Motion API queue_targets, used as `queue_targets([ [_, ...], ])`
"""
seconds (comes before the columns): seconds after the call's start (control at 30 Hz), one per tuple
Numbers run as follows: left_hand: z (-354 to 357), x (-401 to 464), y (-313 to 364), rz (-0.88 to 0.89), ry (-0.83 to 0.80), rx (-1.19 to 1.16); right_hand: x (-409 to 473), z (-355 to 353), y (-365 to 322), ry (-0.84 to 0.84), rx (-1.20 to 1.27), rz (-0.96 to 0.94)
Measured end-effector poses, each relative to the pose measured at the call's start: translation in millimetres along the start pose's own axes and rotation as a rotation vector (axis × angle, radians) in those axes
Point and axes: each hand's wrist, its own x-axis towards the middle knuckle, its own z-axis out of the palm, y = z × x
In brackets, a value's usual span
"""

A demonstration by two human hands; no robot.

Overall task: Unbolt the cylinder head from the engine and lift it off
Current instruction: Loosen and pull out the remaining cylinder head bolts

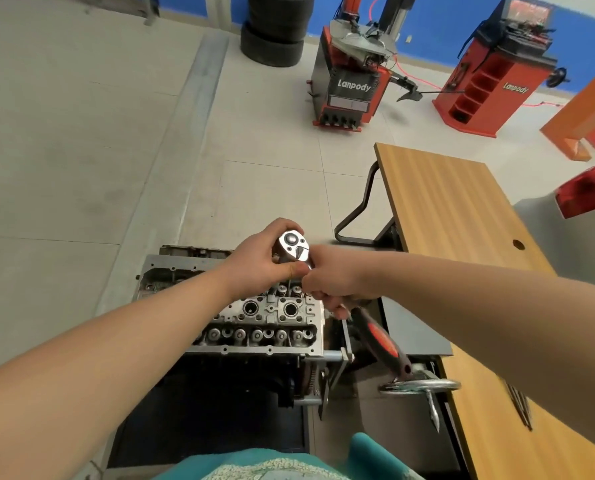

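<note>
Workshop floor, bolts still going: my left hand [265, 256] cups the ratchet [293, 247] head from the 9 o'clock side, fingers curled round it, steadying it over the cylinder head [268, 318]. My right hand [330, 282] is clamped on the shaft just below, its black-and-red handle [381, 336] running out toward 5 o'clock. The cylinder head sits bolted on the engine directly beneath both hands, its long axis lying roughly 9 to 3 o'clock, valve springs showing. The socket itself is hidden by my fingers, so I cannot tell which bolt it sits on. I judge the swing must pivot about my left hand, which is nearer the bolt. A wooden desk [438, 199] stands at 2 o'clock.
</note>
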Motion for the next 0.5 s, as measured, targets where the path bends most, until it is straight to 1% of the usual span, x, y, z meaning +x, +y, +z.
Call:
queue_targets([
  [0.03,7.4,-2.3,-0.8,-0.009,0.063,0.002,1.4,-5.9,-0.7,0.001,-0.097,-0.007],
  [0.07,15.2,-5.9,-2.6,-0.014,0.123,0.020,2.5,-12.9,-1.6,0.015,-0.251,-0.021],
  [0.1,22.3,-10.0,-5.6,-0.011,0.165,0.047,3.2,-21.1,-3.5,0.055,-0.473,-0.043],
  [0.17,28.9,-19.5,-13.2,0.001,0.168,0.030,6.4,-37.0,-8.8,0.217,-0.977,-0.118],
  [0.2,27.0,-22.9,-16.0,-0.010,0.149,-0.011,8.4,-41.6,-12.0,0.293,-1.141,-0.168],
  [0.23,22.0,-23.7,-18.0,-0.026,0.146,-0.024,12.0,-43.4,-15.9,0.343,-1.221,-0.218],
  [0.3,9.4,-18.9,-18.2,-0.076,0.155,0.061,18.8,-37.7,-26.3,0.380,-1.231,-0.325],
  [0.4,-1.1,-8.4,-20.1,-0.196,0.095,0.170,18.4,-23.9,-38.9,0.371,-1.147,-0.458],
  [0.43,-2.8,-6.6,-22.6,-0.202,0.073,0.169,15.9,-22.2,-40.2,0.362,-1.149,-0.460],
  [0.5,-5.5,-5.5,-25.6,-0.168,0.056,0.165,9.7,-21.2,-40.0,0.374,-1.146,-0.388],
])
